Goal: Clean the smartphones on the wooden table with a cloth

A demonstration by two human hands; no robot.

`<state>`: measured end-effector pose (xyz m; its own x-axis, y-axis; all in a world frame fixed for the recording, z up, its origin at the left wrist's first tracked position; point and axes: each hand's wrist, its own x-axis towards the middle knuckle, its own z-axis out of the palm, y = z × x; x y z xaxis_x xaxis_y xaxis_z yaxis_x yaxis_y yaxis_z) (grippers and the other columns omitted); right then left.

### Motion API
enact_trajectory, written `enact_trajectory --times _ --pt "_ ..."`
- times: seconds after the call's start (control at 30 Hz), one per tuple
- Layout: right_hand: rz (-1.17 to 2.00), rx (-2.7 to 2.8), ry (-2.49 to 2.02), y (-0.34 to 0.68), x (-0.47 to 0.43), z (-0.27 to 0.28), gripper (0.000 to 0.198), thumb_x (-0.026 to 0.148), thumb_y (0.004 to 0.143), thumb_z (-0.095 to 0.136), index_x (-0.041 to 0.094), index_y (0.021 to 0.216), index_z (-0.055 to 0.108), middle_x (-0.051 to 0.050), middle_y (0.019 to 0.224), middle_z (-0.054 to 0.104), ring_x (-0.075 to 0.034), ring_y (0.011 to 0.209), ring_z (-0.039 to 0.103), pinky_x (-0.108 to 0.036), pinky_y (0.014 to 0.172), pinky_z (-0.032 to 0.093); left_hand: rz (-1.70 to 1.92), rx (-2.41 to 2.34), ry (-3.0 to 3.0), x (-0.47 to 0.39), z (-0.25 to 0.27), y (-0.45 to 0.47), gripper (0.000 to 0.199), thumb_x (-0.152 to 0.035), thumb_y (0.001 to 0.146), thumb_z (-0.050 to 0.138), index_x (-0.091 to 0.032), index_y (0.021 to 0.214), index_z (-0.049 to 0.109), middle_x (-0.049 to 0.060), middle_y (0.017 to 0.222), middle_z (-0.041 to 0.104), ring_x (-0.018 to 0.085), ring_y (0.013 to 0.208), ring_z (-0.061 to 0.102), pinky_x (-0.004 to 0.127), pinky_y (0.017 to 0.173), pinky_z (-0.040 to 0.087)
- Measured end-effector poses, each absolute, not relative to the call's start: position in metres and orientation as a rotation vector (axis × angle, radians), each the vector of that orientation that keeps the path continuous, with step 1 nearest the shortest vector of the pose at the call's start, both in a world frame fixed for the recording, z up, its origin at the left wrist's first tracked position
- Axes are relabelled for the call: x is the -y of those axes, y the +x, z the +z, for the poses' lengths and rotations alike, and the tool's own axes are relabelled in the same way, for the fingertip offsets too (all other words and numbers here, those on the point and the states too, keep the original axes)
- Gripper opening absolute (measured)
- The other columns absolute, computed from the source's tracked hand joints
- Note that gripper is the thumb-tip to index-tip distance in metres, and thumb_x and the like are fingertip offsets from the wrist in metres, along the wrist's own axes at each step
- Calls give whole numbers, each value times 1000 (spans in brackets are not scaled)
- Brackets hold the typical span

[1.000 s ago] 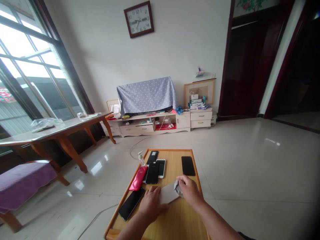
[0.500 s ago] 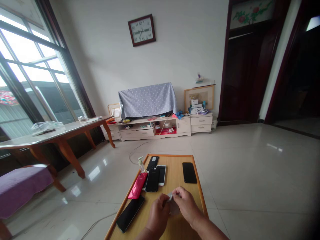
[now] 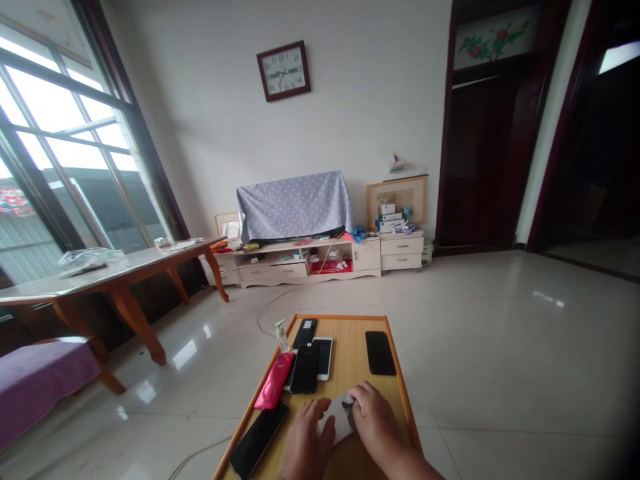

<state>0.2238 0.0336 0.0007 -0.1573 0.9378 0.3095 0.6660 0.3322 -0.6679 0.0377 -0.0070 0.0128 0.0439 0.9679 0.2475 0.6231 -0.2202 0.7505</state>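
Observation:
A low wooden table (image 3: 350, 360) stands in front of me with several phones on it. My left hand (image 3: 307, 440) rests on a pale grey flat device (image 3: 335, 417) lying on the table. My right hand (image 3: 373, 423) presses a small crumpled grey cloth (image 3: 349, 405) against that device's far right edge. A red phone (image 3: 275, 380) and a black phone (image 3: 259, 439) lie to the left of my hands. More dark phones (image 3: 305, 357) and a white phone (image 3: 323, 348) sit behind them, and one black phone (image 3: 380, 352) lies apart at the right.
A small pump bottle (image 3: 281, 335) stands at the table's far left corner. A cable (image 3: 267, 307) trails over the tiled floor. A long wooden table (image 3: 110, 270) and a purple-covered seat (image 3: 40, 380) are at the left. A TV cabinet (image 3: 320, 257) lines the far wall.
My hands were raised together handling the cloth half a second ago; now they are down on the grey device again. The view has tilted up slightly.

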Motion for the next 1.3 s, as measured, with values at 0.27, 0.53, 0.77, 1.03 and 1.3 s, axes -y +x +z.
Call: enact_trajectory --times 0.27,0.53,0.77,1.03,1.3 --pt "241 2150 -1482 205 -24 -22 36 21 93 48 25 122 70 -6 133 65 -25 124 55 -36 108 35 529 -1700 2473 -2 -16 -16 47 -45 87 59 -27 130 62 9 134 64 29 123 59 46 104 49" --pt "186 2184 -1532 200 -27 -14 25 26 96 51 34 106 72 3 124 71 -24 120 57 -38 97 37 406 -1672 2393 -10 -23 -29 69 -55 72 74 -30 134 59 7 137 62 30 126 55 42 107 44" --pt "0 2020 -1682 194 -32 -6 23 20 95 50 30 93 70 -1 99 73 -21 94 63 -36 83 39 432 -1686 2271 -5 -11 -30 63 -57 74 68 -32 131 60 4 134 62 27 124 53 39 108 39" --pt "63 2360 -1351 155 1 -39 34 37 94 54 38 125 67 1 131 68 -28 128 57 -49 111 35 454 -1741 2254 4 -13 -34 64 -53 77 59 -26 135 57 9 133 62 30 125 51 43 112 33" --pt "100 2163 -1818 164 11 -13 44 44 103 34 35 140 56 -5 150 50 -34 144 37 -72 115 13 518 -1770 2273 19 -6 -34 66 -47 76 59 -25 138 53 9 138 59 31 131 46 45 115 27"
